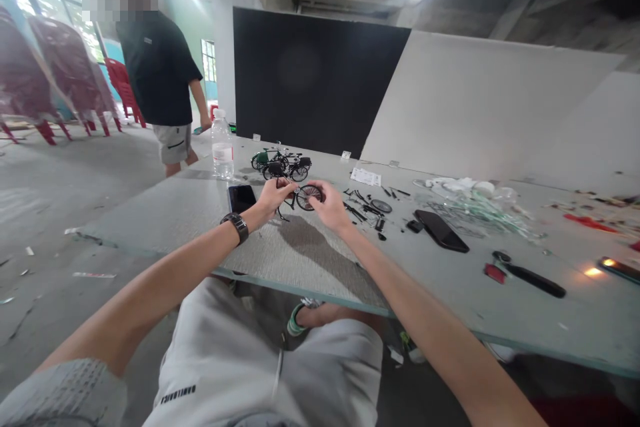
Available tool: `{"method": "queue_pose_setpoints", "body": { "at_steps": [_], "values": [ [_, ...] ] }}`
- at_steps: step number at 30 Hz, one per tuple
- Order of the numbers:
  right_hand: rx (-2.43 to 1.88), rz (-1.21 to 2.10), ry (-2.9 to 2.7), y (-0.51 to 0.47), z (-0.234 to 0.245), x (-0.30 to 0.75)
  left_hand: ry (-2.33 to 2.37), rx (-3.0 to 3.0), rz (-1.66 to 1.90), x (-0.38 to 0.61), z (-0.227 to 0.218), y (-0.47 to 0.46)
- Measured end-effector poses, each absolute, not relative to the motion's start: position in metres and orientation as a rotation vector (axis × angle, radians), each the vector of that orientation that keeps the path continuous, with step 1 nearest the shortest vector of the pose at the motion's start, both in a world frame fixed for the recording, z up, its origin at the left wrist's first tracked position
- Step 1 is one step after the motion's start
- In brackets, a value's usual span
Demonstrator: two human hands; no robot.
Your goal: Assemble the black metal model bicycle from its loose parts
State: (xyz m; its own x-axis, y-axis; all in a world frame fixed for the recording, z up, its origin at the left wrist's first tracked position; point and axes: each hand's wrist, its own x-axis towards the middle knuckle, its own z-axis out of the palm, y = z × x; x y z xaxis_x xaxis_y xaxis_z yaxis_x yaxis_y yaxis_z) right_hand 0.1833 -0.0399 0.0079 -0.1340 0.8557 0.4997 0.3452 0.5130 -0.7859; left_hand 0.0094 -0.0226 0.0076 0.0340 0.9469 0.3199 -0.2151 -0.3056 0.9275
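Observation:
A small black model bicycle, partly built, is held between both hands just above the grey table. My left hand, with a black watch on its wrist, pinches the frame end. My right hand is closed around the spoked wheel side. Loose black bicycle parts lie just right of my right hand. Two finished model bicycles stand farther back.
A black phone lies left of my left hand, a second to the right. A water bottle stands at the back left. Plastic bags, a black-and-red tool. A person in a black shirt stands beyond the table's left corner.

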Motion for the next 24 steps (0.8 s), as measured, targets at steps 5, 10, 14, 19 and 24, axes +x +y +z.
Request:
{"method": "queue_pose_setpoints", "body": {
  "at_steps": [5, 10, 14, 19, 24],
  "values": [
    [-0.956, 0.864, -1.648, -0.044, 0.008, 0.180, 0.860, 1.247, 1.454, 0.009, 0.011, -0.026],
    [-0.976, 0.939, -1.596, -0.050, 0.008, 0.176, 0.861, 1.214, 1.467, 0.008, 0.008, -0.023],
    [-1.023, 0.952, -1.578, -0.054, 0.007, 0.173, 0.834, 1.177, 1.474, 0.009, 0.004, -0.019],
    [-1.040, 1.003, -1.553, -0.056, 0.007, 0.169, 0.845, 1.132, 1.475, 0.010, 0.002, -0.016],
    [-1.086, 1.027, -1.564, -0.055, 0.005, 0.169, 0.903, 1.136, 1.467, 0.009, 0.001, -0.017]
  ]
}}
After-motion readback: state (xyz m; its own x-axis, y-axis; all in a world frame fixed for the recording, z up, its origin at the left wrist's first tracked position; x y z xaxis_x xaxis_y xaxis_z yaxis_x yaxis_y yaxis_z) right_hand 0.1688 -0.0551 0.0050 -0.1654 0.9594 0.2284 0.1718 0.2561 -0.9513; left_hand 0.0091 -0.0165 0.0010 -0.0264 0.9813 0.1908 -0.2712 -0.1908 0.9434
